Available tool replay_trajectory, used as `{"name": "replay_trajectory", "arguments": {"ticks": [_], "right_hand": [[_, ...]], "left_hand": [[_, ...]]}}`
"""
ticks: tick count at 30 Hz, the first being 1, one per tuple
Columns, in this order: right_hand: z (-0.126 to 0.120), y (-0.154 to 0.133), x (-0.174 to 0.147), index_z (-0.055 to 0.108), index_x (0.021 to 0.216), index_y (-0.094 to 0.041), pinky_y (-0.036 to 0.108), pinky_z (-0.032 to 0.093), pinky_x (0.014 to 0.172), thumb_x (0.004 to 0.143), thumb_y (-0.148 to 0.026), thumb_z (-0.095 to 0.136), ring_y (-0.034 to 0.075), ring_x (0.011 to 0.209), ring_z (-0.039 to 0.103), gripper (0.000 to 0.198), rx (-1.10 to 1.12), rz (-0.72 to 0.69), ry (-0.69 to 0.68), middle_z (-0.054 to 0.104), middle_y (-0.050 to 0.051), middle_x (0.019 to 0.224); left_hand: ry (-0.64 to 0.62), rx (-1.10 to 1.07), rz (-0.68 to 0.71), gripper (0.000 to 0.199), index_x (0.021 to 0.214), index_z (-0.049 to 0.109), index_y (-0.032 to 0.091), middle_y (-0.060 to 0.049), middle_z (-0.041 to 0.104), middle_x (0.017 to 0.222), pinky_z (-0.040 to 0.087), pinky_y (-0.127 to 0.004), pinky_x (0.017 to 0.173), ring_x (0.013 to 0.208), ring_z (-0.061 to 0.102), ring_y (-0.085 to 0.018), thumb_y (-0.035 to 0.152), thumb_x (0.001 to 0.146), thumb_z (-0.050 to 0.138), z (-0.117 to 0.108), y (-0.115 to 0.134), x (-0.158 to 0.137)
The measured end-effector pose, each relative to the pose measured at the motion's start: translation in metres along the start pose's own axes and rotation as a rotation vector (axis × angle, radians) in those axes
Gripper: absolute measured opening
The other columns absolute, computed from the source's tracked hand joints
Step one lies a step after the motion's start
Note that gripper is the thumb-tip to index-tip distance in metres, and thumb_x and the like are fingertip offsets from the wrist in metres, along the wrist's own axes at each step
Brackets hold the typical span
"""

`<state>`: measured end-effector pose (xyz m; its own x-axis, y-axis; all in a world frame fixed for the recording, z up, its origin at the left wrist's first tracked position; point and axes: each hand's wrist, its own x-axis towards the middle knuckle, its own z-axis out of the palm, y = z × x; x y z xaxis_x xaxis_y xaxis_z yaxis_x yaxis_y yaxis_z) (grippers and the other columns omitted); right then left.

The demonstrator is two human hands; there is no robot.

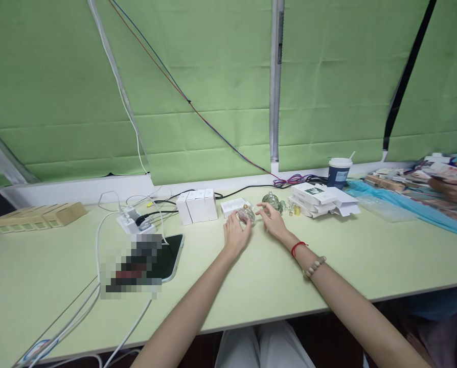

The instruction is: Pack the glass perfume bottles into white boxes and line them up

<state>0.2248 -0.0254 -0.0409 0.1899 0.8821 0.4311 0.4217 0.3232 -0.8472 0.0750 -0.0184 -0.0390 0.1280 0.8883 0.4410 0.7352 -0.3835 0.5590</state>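
My left hand [237, 234] is closed around a small round clear glass bottle [247, 214] with a gold-coloured neck, held just above the table. To its right, my right hand [271, 220] has its thumb and forefinger drawn near each other beside the bottle; anything between them is too small to make out. Behind the right hand stands a greenish glass bottle [271, 200], partly hidden by the fingers. Small glass pieces and a gold-coloured cap [297, 210] lie just right of it. A flat white box [234, 205] rests behind my left hand.
White boxes [197, 207] stand left of my hands, and opened white cartons [322, 198] lie to the right near a lidded paper cup [339, 173]. A tablet [169, 258], power strip [131, 221] and cables occupy the left. Another person's hand [453, 189] shows far right.
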Motion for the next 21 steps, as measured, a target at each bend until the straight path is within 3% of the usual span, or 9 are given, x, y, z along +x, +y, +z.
{"name": "replay_trajectory", "arguments": {"ticks": [4,6,8,11,14,17,21], "right_hand": [[0.004,-0.004,-0.001,0.048,0.114,-0.021,0.022,0.036,0.034,0.083,-0.037,0.032,0.009,0.033,0.048,0.039,0.165,0.087,-0.145,0.067,0.003,0.078],[0.005,-0.004,0.0,0.049,0.113,-0.02,0.022,0.035,0.033,0.082,-0.036,0.033,0.009,0.033,0.048,0.038,0.197,0.103,-0.126,0.066,0.002,0.075],[0.004,-0.002,0.001,0.052,0.107,-0.021,0.021,0.037,0.034,0.08,-0.036,0.038,0.008,0.036,0.05,0.034,0.166,0.074,-0.059,0.066,0.003,0.086],[0.002,0.0,0.002,0.054,0.105,-0.022,0.021,0.041,0.039,0.079,-0.036,0.042,0.007,0.043,0.054,0.032,0.083,0.031,0.022,0.061,0.005,0.107],[0.003,0.001,0.0,0.053,0.11,-0.023,0.023,0.045,0.045,0.078,-0.036,0.044,0.006,0.045,0.055,0.036,0.048,0.014,-0.014,0.056,0.007,0.119],[0.005,0.0,-0.003,0.049,0.116,-0.024,0.026,0.047,0.053,0.075,-0.039,0.05,0.006,0.045,0.054,0.043,-0.021,-0.019,-0.07,0.058,0.005,0.114],[0.004,-0.004,-0.004,0.049,0.119,-0.024,0.031,0.047,0.07,0.07,-0.044,0.059,0.013,0.068,0.059,0.054,-0.227,-0.078,0.084,0.059,0.004,0.108]], "left_hand": [[-0.128,-0.038,0.048,0.045,0.113,0.044,0.018,-0.01,0.058,0.11,0.032,-0.038,0.094,0.107,0.051,-0.023,0.05,0.081,0.042,-0.002,0.0,0.002],[-0.169,-0.032,0.064,0.039,0.107,0.047,0.019,-0.008,0.061,0.103,0.034,-0.037,0.091,0.102,0.054,-0.022,0.047,0.081,0.043,-0.001,-0.002,0.003],[-0.143,-0.001,0.051,0.033,0.104,0.048,0.017,-0.009,0.061,0.103,0.035,-0.038,0.091,0.103,0.054,-0.023,0.04,0.08,0.045,0.001,-0.004,0.005],[-0.064,0.005,0.012,0.036,0.112,0.043,0.015,-0.012,0.056,0.114,0.034,-0.04,0.093,0.11,0.05,-0.025,0.029,0.079,0.046,0.003,-0.007,0.007],[-0.053,-0.042,-0.011,0.043,0.118,0.04,0.018,-0.01,0.056,0.118,0.034,-0.04,0.093,0.112,0.049,-0.024,0.02,0.076,0.046,0.002,-0.009,0.009],[-0.095,-0.078,0.025,0.049,0.124,0.039,0.022,-0.006,0.057,0.119,0.035,-0.038,0.093,0.112,0.049,-0.022,0.017,0.075,0.045,0.0,-0.011,0.01],[-0.146,-0.05,0.094,0.042,0.118,0.047,0.023,-0.006,0.058,0.114,0.034,-0.038,0.094,0.111,0.049,-0.022,0.021,0.076,0.045,0.001,-0.009,0.008]]}}
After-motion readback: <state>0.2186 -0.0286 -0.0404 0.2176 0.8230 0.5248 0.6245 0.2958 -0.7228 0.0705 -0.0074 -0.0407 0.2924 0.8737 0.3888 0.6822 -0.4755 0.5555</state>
